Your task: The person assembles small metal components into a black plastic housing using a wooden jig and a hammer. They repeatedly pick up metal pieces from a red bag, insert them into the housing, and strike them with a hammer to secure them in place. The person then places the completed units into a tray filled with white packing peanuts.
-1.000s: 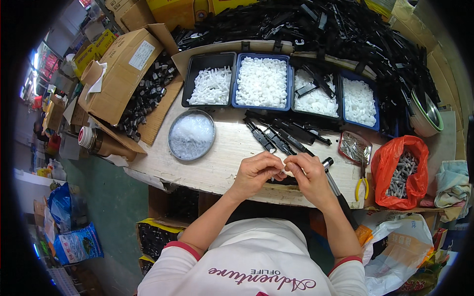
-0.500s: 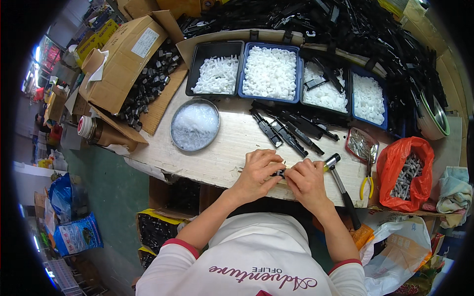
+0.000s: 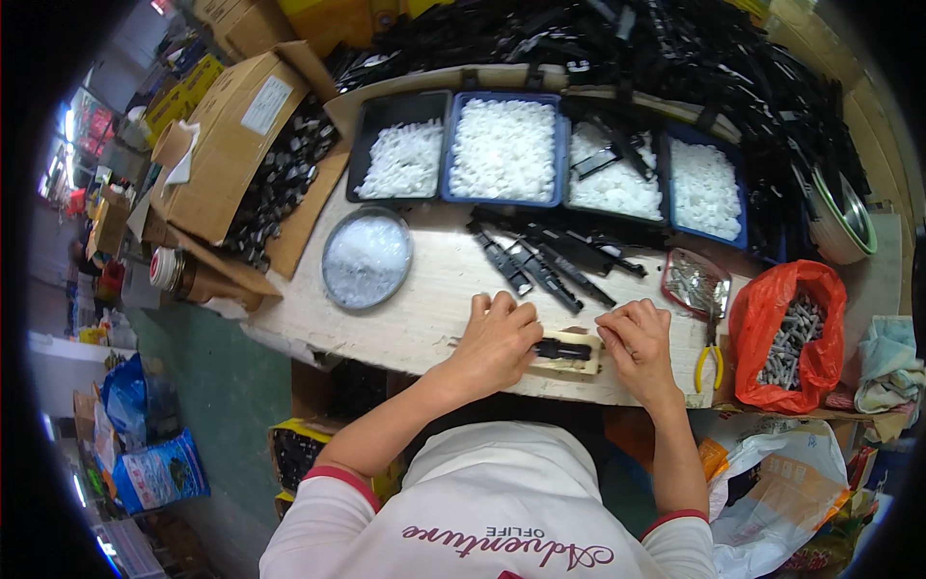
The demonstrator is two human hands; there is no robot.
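A black plastic part (image 3: 562, 350) lies in a pale cream block (image 3: 583, 365) at the table's front edge. My left hand (image 3: 497, 340) is closed over the part's left end, with the fingers curled and partly hiding it. At the block's right end my right hand (image 3: 639, 340) has thumb and fingertips pinched together; what they hold, if anything, is too small to make out. Just beyond the hands lie several long black slide-like assemblies (image 3: 540, 273).
Several bins (image 3: 503, 145) of small white plastic pieces line the back, before a heap of black parts (image 3: 617, 48). A round dish (image 3: 367, 259) stands left, a cardboard box (image 3: 227, 145) beyond it. Yellow-handled pliers (image 3: 709, 367) and a red bag (image 3: 786, 338) of grey pieces lie right.
My hands have moved apart, my right hand going right, so the black part and cream block now show between them. The hammer beside my right hand is no longer visible.
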